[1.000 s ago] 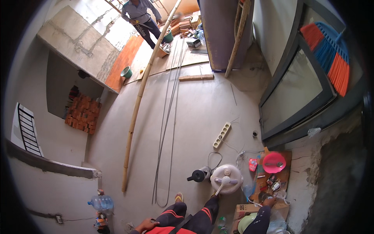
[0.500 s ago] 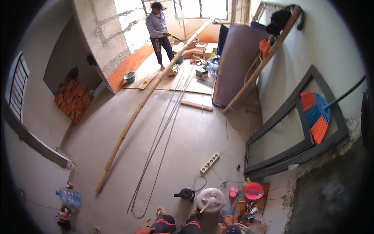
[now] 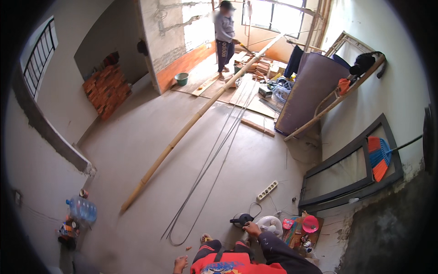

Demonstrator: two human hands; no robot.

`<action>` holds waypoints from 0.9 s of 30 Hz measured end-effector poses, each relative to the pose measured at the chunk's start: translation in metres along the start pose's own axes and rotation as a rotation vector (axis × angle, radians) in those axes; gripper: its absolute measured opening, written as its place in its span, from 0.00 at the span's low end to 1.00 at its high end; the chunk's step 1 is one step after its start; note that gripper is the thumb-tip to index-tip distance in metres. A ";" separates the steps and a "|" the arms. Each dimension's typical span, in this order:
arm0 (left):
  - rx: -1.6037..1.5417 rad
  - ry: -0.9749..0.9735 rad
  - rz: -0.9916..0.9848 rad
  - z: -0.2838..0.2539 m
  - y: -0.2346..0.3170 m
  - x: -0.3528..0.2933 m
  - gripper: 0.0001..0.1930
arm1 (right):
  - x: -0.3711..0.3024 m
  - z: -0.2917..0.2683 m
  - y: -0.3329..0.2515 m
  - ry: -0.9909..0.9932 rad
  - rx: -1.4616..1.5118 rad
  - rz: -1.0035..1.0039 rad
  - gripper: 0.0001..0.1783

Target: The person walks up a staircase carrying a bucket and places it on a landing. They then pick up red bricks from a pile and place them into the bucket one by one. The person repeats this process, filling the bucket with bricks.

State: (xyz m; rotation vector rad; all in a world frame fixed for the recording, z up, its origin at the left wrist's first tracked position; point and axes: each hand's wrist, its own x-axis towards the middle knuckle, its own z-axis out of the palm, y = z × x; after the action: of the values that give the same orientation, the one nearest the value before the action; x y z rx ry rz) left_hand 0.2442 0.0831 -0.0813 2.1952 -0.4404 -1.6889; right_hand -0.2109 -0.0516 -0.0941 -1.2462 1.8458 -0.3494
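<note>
My right hand (image 3: 252,229) reaches in with curled fingers between a dark electric kettle (image 3: 240,220) and a white, round-lidded appliance (image 3: 269,223) resembling a rice cooker. Whether it grips anything is too small to make out. My dark sleeve covers part of the white appliance. Low in the view, my left hand (image 3: 180,263) is held beside my leg, its fingers bent inward; anything between them cannot be made out. To the right of the appliance, a low wooden board (image 3: 317,223) carries a pink bowl (image 3: 310,223), a pink packet (image 3: 288,223) and several small items.
A white power strip (image 3: 267,190) lies beyond the kettle. Thin bent rods (image 3: 200,194) and a long bamboo pole (image 3: 171,147) stretch across the floor. Another person (image 3: 225,39) stands at the back by bricks. A blue-tinted water bottle (image 3: 82,210) lies at the left.
My view has turned, so the room appears shifted rightward. My right hand has moved from beside the wooden board to between the kettle and the white appliance. My left hand shows more fully.
</note>
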 end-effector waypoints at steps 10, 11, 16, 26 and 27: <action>-0.248 0.128 -0.182 -0.089 -0.050 0.026 0.22 | 0.030 0.047 -0.073 -0.125 -0.252 -0.005 0.19; -0.214 0.098 -0.170 -0.086 -0.047 0.033 0.22 | 0.033 0.051 -0.075 -0.118 -0.247 0.001 0.20; -0.067 -0.043 -0.072 -0.067 -0.007 0.078 0.21 | 0.069 0.054 -0.086 -0.193 -0.332 0.065 0.21; -0.285 0.135 0.002 -0.088 0.199 0.140 0.17 | 0.192 0.050 -0.171 -0.317 -0.223 0.229 0.18; -0.294 0.166 0.039 -0.097 0.218 0.148 0.17 | 0.211 0.052 -0.191 -0.313 -0.213 0.206 0.18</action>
State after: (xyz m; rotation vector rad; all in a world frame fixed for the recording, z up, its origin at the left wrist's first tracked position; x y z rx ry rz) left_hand 0.3662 -0.1694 -0.0897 2.0733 -0.1770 -1.4334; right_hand -0.0811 -0.3099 -0.1082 -1.1614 1.7485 0.1518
